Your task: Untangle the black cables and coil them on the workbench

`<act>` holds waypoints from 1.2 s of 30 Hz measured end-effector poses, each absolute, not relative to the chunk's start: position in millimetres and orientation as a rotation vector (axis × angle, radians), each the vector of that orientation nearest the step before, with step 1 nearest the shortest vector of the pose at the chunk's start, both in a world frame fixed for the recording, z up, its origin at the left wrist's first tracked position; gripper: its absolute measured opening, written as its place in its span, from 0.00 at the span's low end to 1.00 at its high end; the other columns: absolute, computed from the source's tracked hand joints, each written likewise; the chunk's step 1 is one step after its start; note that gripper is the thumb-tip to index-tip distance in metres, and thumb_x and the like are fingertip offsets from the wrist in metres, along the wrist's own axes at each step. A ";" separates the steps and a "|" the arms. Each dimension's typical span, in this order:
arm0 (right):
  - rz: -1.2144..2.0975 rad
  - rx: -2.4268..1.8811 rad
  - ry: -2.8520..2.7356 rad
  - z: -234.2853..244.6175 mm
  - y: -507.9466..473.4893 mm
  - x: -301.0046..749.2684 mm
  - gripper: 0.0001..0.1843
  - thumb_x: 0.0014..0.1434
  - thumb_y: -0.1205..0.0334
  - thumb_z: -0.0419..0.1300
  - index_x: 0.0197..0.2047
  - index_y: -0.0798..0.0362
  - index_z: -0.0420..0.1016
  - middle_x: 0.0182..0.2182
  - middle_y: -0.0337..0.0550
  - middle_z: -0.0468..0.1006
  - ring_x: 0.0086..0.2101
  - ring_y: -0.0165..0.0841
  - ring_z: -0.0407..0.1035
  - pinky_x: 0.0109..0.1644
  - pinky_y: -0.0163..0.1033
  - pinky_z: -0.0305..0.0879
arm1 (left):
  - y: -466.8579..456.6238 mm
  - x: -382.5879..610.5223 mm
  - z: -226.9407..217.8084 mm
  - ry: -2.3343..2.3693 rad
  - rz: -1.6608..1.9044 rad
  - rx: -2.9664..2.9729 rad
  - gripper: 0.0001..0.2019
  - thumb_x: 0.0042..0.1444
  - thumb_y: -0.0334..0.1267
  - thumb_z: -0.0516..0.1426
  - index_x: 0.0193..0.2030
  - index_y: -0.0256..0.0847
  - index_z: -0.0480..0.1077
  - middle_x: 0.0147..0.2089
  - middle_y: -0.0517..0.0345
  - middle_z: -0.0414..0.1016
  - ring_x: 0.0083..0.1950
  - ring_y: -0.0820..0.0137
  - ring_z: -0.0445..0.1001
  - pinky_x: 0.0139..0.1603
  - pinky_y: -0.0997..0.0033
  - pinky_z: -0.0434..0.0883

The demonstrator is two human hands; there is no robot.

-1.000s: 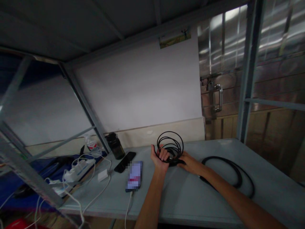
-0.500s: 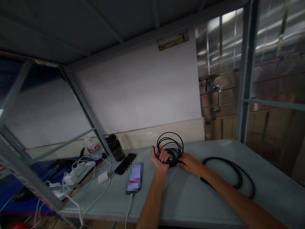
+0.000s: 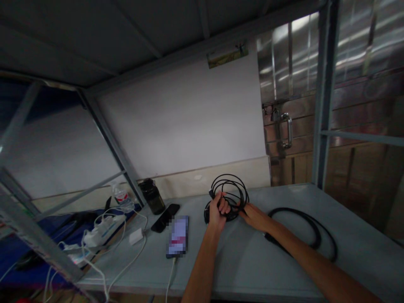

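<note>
My left hand point(image 3: 217, 209) is closed around a coil of thin black cable point(image 3: 232, 188), whose loops stand up above my fingers near the back of the grey table point(image 3: 240, 261). My right hand point(image 3: 255, 216) touches the coil's lower right side with fingers curled on the strands. A thicker black cable loop point(image 3: 303, 229) lies flat on the table under and beyond my right forearm.
A lit phone point(image 3: 178, 236) on a white charging lead and a dark phone point(image 3: 165, 217) lie left of my hands. A dark jar point(image 3: 152, 195), a water bottle point(image 3: 121, 195), a white power strip point(image 3: 99, 225) and white wires sit further left. A metal frame post point(image 3: 322, 97) rises at the right.
My left hand has turned over and closed down on the coil, shifting slightly right. The coil has moved a little right with it. My right hand stays at the coil's side.
</note>
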State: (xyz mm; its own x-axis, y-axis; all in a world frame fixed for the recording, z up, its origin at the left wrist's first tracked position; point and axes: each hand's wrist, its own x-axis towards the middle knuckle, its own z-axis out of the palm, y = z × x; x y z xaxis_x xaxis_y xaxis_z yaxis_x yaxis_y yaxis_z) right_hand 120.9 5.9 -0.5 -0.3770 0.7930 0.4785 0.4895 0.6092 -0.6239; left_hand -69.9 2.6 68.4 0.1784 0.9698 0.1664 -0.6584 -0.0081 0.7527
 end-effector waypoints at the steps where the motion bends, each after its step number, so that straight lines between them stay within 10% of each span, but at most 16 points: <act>1: 0.503 -1.013 -2.056 0.9 5.6 121.9 0.18 0.74 0.60 0.56 0.61 0.55 0.80 0.55 0.56 0.84 0.57 0.45 0.79 0.68 0.53 0.75 | 3.1 -68.3 66.7 0.516 1.369 0.876 0.21 0.61 0.52 0.74 0.43 0.35 0.78 0.19 0.75 0.48 0.19 0.79 0.45 0.21 0.77 0.54; 8: 0.421 -1.081 -2.235 10.1 -1.3 125.9 0.37 0.62 0.44 0.76 0.69 0.51 0.80 0.66 0.55 0.80 0.65 0.55 0.74 0.73 0.59 0.69 | 10.5 -64.7 56.9 0.795 1.519 1.004 0.33 0.53 0.66 0.73 0.46 0.37 0.76 0.21 0.74 0.56 0.19 0.76 0.57 0.22 0.74 0.61; 15: 0.348 -1.132 -2.349 5.3 0.7 128.1 0.19 0.74 0.60 0.60 0.64 0.47 0.85 0.62 0.52 0.84 0.62 0.47 0.78 0.71 0.54 0.71 | 6.8 -61.3 52.2 1.111 1.689 1.310 0.37 0.63 0.78 0.60 0.43 0.39 0.74 0.21 0.65 0.66 0.22 0.69 0.66 0.25 0.71 0.63; 27: 0.389 -1.266 -2.300 15.6 -5.9 126.3 0.31 0.67 0.38 0.70 0.65 0.49 0.84 0.54 0.54 0.87 0.56 0.52 0.83 0.65 0.53 0.75 | -1.6 -61.2 50.1 1.141 1.798 1.376 0.29 0.71 0.68 0.58 0.37 0.41 0.76 0.21 0.58 0.70 0.25 0.66 0.70 0.32 0.69 0.64; 36: 0.386 -1.198 -2.433 20.5 -9.3 124.6 0.23 0.78 0.47 0.57 0.64 0.47 0.85 0.52 0.51 0.88 0.54 0.49 0.83 0.64 0.49 0.74 | 20.8 -93.4 59.9 0.562 1.609 0.465 0.17 0.53 0.42 0.72 0.37 0.43 0.69 0.23 0.72 0.54 0.22 0.78 0.56 0.23 0.79 0.57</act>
